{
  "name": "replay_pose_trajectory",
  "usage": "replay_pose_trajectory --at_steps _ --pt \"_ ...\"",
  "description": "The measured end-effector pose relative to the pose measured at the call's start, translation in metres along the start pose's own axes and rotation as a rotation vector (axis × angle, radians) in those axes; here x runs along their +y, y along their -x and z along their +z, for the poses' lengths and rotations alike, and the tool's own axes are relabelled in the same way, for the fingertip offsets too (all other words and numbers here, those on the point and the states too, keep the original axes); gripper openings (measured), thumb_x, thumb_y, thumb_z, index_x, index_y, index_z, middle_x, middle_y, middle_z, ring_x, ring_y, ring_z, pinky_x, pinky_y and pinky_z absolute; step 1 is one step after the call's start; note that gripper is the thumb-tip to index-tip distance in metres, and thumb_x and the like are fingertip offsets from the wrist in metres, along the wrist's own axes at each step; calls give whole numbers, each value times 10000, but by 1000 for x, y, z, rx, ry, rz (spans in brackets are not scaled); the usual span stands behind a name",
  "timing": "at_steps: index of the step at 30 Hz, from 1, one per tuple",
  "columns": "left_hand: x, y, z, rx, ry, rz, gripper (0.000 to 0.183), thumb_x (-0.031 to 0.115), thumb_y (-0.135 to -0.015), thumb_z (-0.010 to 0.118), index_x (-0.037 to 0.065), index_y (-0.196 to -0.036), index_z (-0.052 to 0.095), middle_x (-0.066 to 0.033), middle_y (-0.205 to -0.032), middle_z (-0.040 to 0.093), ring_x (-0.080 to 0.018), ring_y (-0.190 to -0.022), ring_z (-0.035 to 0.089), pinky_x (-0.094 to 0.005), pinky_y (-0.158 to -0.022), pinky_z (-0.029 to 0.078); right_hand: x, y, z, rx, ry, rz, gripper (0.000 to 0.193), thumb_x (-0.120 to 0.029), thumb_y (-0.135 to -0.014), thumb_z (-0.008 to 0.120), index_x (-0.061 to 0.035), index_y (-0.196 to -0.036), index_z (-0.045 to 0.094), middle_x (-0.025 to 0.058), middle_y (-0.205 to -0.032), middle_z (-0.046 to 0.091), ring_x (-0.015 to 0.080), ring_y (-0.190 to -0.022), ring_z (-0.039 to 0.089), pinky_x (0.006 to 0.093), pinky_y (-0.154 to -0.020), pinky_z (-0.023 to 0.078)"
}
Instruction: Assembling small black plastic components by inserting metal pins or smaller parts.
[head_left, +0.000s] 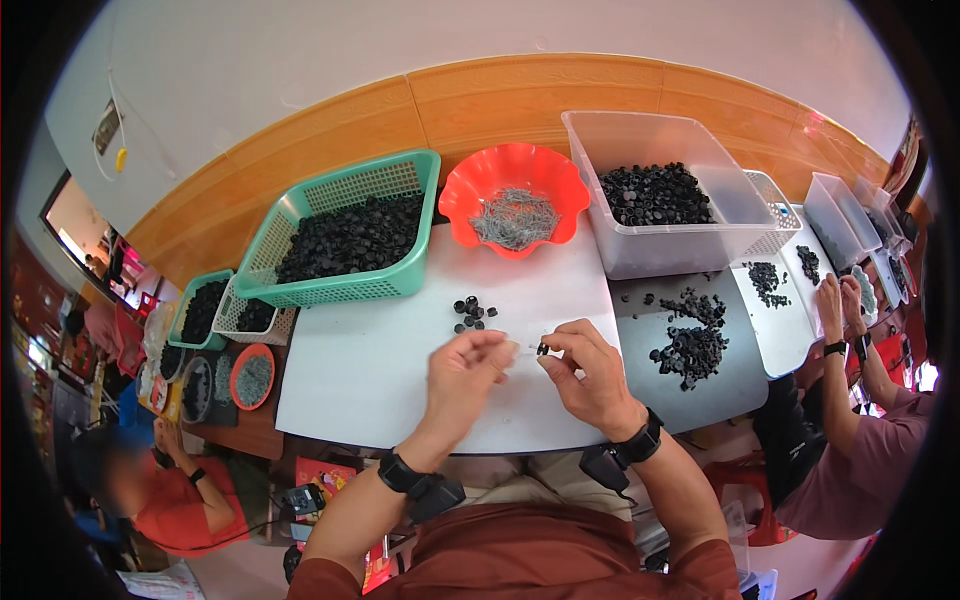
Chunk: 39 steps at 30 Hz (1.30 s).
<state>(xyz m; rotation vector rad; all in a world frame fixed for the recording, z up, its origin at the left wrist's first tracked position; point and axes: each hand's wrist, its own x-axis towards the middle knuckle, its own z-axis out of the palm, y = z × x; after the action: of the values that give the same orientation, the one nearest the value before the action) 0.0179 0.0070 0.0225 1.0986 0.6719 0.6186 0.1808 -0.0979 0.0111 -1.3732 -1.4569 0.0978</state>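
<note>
Over the white board (350,370), my right hand (592,375) pinches a small round black plastic part (543,349) between thumb and fingertips. A thin, light-coloured bit, perhaps a metal pin, shows at its left side. Just to the left, my left hand (465,375) has thumb and forefinger drawn together toward that part. Its fingertips are blurred, and whatever they hold cannot be made out. A little group of black caps (470,312) lies on the board beyond my left hand.
Behind stand a green basket (425,215) of black caps, a red scalloped bowl (465,180) of metal pins and a clear bin (650,255) of black parts. Loose black parts (690,355) lie on the grey board at right. Co-workers (205,500) sit on both sides.
</note>
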Motion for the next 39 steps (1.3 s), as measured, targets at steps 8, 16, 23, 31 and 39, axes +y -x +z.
replay_pose_trajectory --at_steps 8,16,23,31,39 --pt "22 -53 -61 274 -1043 454 277 126 -848 744 -24 -1078 706 -144 -1054 723 -249 -896 688 -368 -785 548 4 -2 0 48 -83 -6 216 -23 -882 739 -16 -1067 629 95 -975 634 148 -578 540 281 -536 458" --pt "28 -77 -71 126 -1241 398 258 130 -823 749 -19 -1032 725 -168 -1053 708 -289 -903 687 -378 -809 539 2 -3 -1 36 -90 42 192 -19 -878 739 -8 -1044 643 88 -940 629 132 -575 531 270 -528 443" --pt "33 -76 -67 91 -1142 380 235 102 -814 750 -22 -1011 719 -154 -922 735 -220 -769 720 -309 -724 564 3 -1 0 34 -120 91 165 -35 -891 736 -2 -1028 649 84 -941 630 119 -577 529 265 -528 440" --pt "34 -54 -67 63 -745 361 178 4 -835 750 -20 -1005 702 -66 -910 738 -115 -821 704 -249 -730 559 3 -1 -1 35 -132 90 155 -43 -898 734 2 -1019 648 84 -945 632 110 -571 528 258 -525 436" --pt "26 -33 -50 -42 -437 241 179 27 -890 744 -24 -1055 697 -83 -986 735 -111 -864 699 -235 -779 564 1 -2 -1 26 -133 101 149 -30 -891 727 5 -1014 650 82 -957 636 103 -566 518 256 -523 428"
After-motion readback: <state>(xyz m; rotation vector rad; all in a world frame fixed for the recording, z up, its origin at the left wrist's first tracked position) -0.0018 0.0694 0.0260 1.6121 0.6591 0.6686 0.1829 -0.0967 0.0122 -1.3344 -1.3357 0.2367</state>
